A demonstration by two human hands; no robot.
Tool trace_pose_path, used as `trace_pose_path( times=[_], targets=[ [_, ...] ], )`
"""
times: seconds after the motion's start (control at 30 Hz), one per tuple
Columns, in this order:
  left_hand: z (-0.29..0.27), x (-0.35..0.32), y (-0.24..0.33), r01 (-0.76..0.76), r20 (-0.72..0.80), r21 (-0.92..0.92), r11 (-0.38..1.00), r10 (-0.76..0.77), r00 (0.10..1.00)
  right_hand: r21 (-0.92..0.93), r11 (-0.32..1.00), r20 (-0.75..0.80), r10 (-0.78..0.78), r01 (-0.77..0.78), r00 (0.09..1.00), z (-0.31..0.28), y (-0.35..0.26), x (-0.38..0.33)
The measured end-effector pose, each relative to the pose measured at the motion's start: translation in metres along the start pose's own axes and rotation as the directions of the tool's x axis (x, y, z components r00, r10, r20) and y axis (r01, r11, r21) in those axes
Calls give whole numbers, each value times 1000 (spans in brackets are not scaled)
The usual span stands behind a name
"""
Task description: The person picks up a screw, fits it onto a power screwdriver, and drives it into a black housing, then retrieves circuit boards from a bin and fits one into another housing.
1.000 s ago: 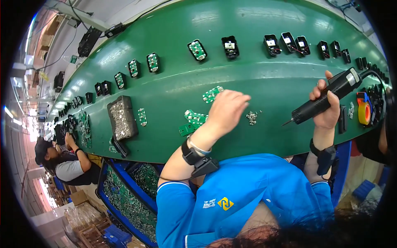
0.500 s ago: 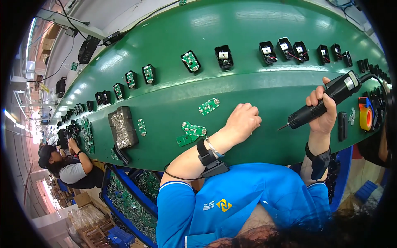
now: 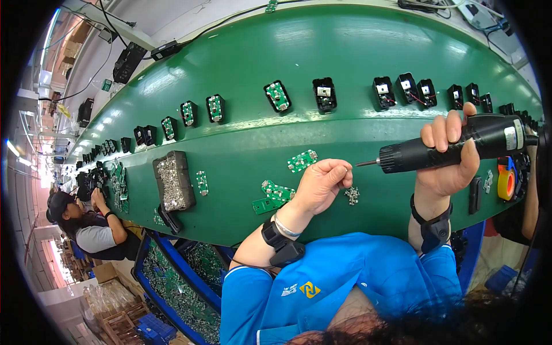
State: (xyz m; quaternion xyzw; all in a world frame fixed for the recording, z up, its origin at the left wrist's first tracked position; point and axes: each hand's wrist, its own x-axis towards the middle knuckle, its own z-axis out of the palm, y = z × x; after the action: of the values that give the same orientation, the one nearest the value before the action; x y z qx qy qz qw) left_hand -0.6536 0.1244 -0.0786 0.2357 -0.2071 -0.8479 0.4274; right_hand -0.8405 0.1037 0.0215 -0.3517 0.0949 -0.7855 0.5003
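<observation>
My right hand (image 3: 448, 155) is wrapped round a black electric screwdriver (image 3: 483, 137), held nearly level with its bit pointing left. The bit's tip is close to the pinched fingertips of my left hand (image 3: 325, 185); whatever they hold is too small to make out. Just right of that hand lies a small heap of silvery screws (image 3: 352, 195) on the green table. Behind it is a green circuit board (image 3: 302, 161), and to its left two overlapping green boards (image 3: 279, 191).
A dark tray of small metal parts (image 3: 187, 178) stands at left, beside another board (image 3: 202, 183). Black housings (image 3: 325, 98) line the far strip, some with boards (image 3: 277, 96). Orange tape (image 3: 506, 183) is at right. Blue bins (image 3: 172, 259) stand below the table edge; a co-worker (image 3: 86, 224) sits far left.
My left hand has moved left off the table, uncovering the screws, and turned into a pinch. The screwdriver has swung level, its bit now near those fingers. The view has shifted slightly.
</observation>
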Motion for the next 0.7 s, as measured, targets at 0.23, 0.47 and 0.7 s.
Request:
trace_pose_path(
  times=[0.23,0.47,0.7],
  targets=[
    [-2,-1,2,-46,-17,37,998,47,999,-40,997,13,61,-61,998,14,19,-1],
    [-3,1,1,-44,-20,75,996,46,999,-81,995,55,63,-59,996,12,20,-2],
    [10,4,7,-92,-14,442,892,110,994,-131,990,77,54,-44,996,13,17,-1]
  ],
)
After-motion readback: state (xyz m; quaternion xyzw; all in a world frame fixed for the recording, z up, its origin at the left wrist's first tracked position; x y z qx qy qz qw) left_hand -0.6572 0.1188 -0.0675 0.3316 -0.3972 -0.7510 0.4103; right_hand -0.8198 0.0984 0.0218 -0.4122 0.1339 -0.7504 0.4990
